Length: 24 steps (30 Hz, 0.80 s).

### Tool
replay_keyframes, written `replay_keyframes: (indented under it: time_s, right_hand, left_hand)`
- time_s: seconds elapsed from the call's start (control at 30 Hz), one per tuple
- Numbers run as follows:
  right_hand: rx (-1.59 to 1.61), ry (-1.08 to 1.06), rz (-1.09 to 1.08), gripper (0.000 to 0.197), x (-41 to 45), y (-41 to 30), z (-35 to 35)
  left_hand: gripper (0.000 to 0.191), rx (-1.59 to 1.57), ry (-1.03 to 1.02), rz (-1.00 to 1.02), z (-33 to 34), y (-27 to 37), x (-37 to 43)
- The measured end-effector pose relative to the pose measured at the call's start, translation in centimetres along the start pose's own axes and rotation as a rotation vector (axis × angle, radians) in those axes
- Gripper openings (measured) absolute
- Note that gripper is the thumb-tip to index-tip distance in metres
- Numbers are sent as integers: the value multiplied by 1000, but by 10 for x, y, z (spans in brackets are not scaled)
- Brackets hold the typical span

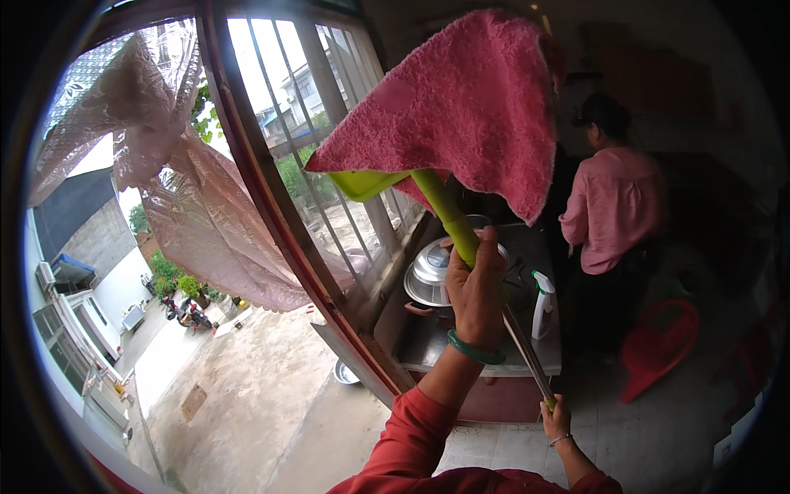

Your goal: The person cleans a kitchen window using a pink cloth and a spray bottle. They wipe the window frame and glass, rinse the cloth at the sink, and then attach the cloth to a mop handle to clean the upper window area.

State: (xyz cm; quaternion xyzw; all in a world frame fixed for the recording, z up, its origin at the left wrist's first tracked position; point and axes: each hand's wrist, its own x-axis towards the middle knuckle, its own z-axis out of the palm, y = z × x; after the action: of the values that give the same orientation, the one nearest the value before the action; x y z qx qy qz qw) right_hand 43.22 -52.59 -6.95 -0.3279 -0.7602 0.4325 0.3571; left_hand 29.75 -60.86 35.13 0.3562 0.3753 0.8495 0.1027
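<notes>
My left hand (476, 290), with a green bangle at the wrist, grips the green upper part of a telescopic pole (453, 225). Farther down, my right hand (557, 420) holds the lower end of the metal shaft (526, 349). At the top of the pole is a lime-green plastic head (364, 184), mostly hidden under a pink terry cloth (460, 111). The cloth hangs loose at its corners and is raised in front of the barred window (311, 123).
Below the window a counter (426, 346) bears a lidded metal pot (429, 272) and a white spray bottle (543, 305). A doorway frame (271, 210) with a lace curtain (203, 216) opens onto a yard at left. Another person (617, 204) stands at right, near a red plastic chair (657, 349).
</notes>
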Motion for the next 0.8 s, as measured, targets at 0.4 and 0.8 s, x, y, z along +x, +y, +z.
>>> replay_keyframes:
  time_s: [0.4, 0.8]
  right_hand:
    - [274, -310, -248, 48, 62, -86, -4]
    - [625, -539, -392, 56, 177, -186, 45]
  left_hand:
    - [38, 171, -116, 361, -10, 26, 72]
    - [30, 275, 2, 367, -99, 27, 258]
